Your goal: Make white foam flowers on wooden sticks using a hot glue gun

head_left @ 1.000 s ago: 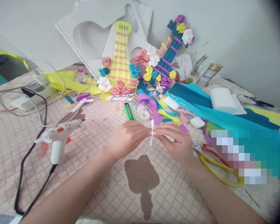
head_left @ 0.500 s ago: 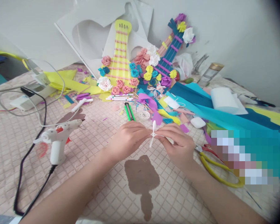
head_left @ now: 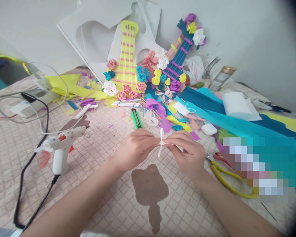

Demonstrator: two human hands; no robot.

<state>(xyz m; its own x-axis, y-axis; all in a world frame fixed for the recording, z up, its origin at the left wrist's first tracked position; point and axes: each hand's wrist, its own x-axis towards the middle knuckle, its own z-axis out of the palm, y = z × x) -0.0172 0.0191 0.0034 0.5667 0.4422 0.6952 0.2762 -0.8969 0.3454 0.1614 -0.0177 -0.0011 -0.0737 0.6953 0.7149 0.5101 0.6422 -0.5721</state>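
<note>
Between my two hands, above the middle of the table, is a small white cross-shaped piece (head_left: 162,143) with one arm pointing up and one down. Its material, perhaps folded paper, is hard to make out. My left hand (head_left: 138,144) pinches its left side with fingers closed. On the opposite side my right hand (head_left: 188,149) pinches it with thumb and fingers. The fingers hide the piece's side arms. Just beyond my left hand lies a green box cutter (head_left: 136,119). Yellow-handled pliers (head_left: 222,176) rest beside my right forearm.
A white hot glue gun (head_left: 61,148) with a black cord stands at left, near a power strip (head_left: 29,105). Behind are flower-decorated yellow (head_left: 128,62) and blue paper guitars (head_left: 179,62). Paper scraps lie in front of them; turquoise sheets (head_left: 266,135) spread at right.
The white piece has turned very slightly between my fingers. Both hands stay in almost the same place, and the view has shifted a little.
</note>
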